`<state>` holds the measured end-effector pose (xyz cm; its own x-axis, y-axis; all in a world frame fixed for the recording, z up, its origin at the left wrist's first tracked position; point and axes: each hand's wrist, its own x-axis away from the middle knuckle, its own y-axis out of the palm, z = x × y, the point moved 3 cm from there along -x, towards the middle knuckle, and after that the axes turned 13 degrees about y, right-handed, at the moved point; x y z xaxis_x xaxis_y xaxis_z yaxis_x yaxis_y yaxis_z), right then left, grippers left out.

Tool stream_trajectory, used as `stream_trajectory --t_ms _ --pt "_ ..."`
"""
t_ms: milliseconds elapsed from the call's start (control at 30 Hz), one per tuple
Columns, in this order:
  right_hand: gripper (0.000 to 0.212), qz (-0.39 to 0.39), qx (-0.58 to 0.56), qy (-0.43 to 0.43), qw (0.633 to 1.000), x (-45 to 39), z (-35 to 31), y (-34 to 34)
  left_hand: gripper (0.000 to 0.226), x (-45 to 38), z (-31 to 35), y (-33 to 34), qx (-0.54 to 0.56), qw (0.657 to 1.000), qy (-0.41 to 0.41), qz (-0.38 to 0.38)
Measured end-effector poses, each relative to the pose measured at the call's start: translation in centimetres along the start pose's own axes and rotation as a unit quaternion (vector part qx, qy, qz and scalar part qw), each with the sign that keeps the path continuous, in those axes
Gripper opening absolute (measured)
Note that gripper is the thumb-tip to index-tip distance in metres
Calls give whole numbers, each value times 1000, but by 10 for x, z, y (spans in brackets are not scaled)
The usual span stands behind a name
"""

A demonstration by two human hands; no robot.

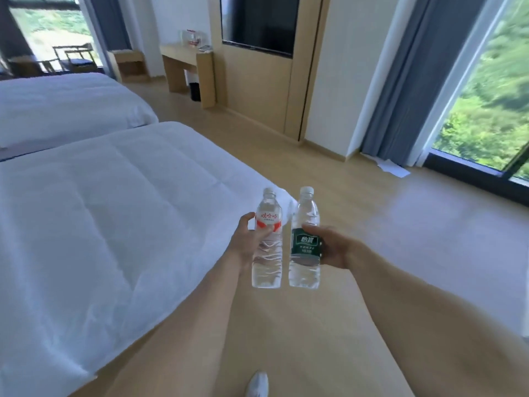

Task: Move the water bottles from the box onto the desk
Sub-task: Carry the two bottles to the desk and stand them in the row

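My left hand grips a clear water bottle with a red and white label, held upright in front of me. My right hand grips a second clear bottle with a dark green label, also upright, right beside the first one. Both bottles hang in the air over the wooden floor near the corner of the bed. The wooden desk stands far off against the back wall. No box is in view.
Two white beds fill the left side. A dark TV panel in a wooden wall unit stands beyond. A small black bin sits under the desk, clear items on top. Large window with grey curtains at right. Open floor ahead.
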<state>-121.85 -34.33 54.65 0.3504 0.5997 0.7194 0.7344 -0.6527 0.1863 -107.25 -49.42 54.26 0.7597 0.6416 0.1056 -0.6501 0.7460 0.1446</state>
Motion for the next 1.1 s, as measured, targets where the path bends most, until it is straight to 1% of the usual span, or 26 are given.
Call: stream_trajectory --t_ms 67,100,200,300,433,600,767,867,967,1100 --pt "72 37 -13 -7 999 -9 -20 -26 55 -36 3 21 -8 1000 3 -22" --pt "69 52 -21 -7 998 -15 -31 -39 52 -55 6 30 -15 999 5 -34" --pt "48 99 -10 0 995 -31 -62 -74 48 -109 10 55 -25 997 -9 -69" --pt "36 132 -23 0 991 -44 -89 -103 49 -159 18 79 -28 993 -20 -117" --pt "33 156 -58 -4 986 -59 -115 -138 49 -213 24 114 -38 983 -30 -175" --pt "35 177 -75 -5 981 -82 -146 -187 50 -270 20 162 -33 976 -45 -212" --pt "31 174 -87 -9 981 -116 -181 -240 45 -331 11 210 -33 972 -50 -226" --pt "30 168 -89 -16 982 -142 -210 -277 45 -375 4 243 -35 974 -47 -221" --pt "31 161 -77 -18 984 -168 -245 -318 43 -425 -4 275 -46 976 -46 -210" --pt "27 156 -68 -8 985 -203 -297 -375 45 -495 -10 320 -46 981 -60 -179"
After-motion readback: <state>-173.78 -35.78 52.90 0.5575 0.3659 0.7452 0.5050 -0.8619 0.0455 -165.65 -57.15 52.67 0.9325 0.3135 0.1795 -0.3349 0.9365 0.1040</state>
